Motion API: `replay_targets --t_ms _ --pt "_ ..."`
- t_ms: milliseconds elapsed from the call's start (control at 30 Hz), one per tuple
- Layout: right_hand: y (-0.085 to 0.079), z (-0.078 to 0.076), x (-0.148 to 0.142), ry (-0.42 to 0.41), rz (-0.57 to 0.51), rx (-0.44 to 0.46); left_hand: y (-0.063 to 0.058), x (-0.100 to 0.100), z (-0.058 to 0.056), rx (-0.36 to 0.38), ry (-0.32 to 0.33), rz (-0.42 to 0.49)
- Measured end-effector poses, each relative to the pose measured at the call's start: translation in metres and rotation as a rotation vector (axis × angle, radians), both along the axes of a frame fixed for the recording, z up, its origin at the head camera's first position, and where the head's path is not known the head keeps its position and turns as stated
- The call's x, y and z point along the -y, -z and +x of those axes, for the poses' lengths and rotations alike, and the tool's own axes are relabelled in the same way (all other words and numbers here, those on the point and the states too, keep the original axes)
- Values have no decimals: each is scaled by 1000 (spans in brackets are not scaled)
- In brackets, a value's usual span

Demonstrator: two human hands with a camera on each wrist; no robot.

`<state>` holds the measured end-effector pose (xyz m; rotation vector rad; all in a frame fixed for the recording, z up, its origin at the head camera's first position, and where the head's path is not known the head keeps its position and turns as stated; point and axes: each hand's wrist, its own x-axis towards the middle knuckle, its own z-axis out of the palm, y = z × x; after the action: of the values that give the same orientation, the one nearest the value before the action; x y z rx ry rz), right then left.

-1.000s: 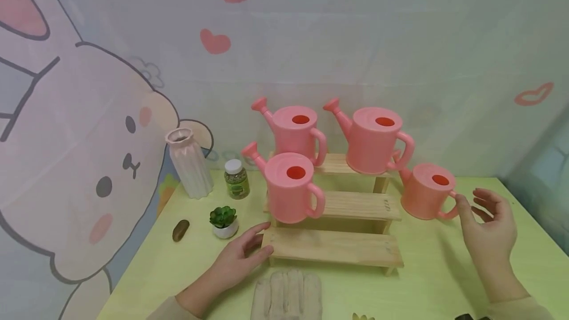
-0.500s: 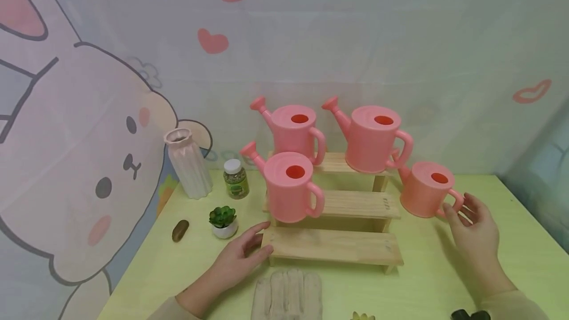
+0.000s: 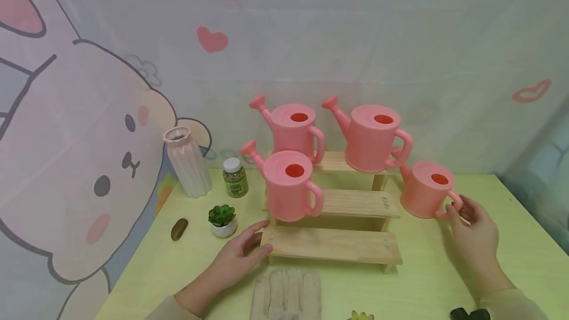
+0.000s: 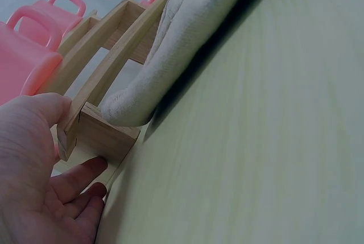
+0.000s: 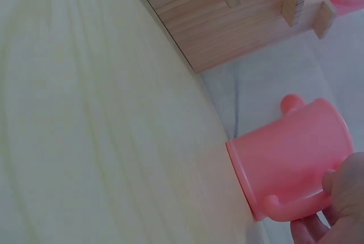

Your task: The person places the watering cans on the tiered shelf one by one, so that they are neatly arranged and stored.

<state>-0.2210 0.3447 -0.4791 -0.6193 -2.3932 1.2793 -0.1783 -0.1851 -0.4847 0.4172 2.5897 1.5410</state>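
A three-step wooden plant stand (image 3: 331, 245) stands mid-table. My left hand (image 3: 235, 256) holds the left end of its lowest step; in the left wrist view the thumb sits on the board's edge, with fingers beside the side panel (image 4: 108, 139). Right of the stand, a pink watering can (image 3: 422, 196) rests upright on the table, spout to the back left. My right hand (image 3: 474, 238) grips its handle (image 5: 301, 207) between thumb and fingers. Three more pink watering cans occupy the stand: two on top, left (image 3: 291, 130) and right (image 3: 371, 137), and one on the middle step's left (image 3: 286, 191).
Left of the stand are a white ribbed vase (image 3: 188, 167), a white-capped jar (image 3: 235, 179), a potted succulent (image 3: 223, 220) and a brown stone (image 3: 180, 229). Before it lies a beige fabric glove (image 3: 286, 293). A yellow succulent (image 3: 361, 315) and black object (image 3: 468, 314) show at the front edge.
My right hand has moved left to the watering can on the table and closed its fingers round the handle. The left hand has stayed at the stand.
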Motion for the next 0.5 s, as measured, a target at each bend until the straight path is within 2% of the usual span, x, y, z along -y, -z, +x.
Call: replay_targets --t_ms 333,500 --pt "0 2 0 -15 87 45 0 0 0 7 6 4" --pt "-3 4 -1 -23 61 67 -2 0 1 7 8 8"
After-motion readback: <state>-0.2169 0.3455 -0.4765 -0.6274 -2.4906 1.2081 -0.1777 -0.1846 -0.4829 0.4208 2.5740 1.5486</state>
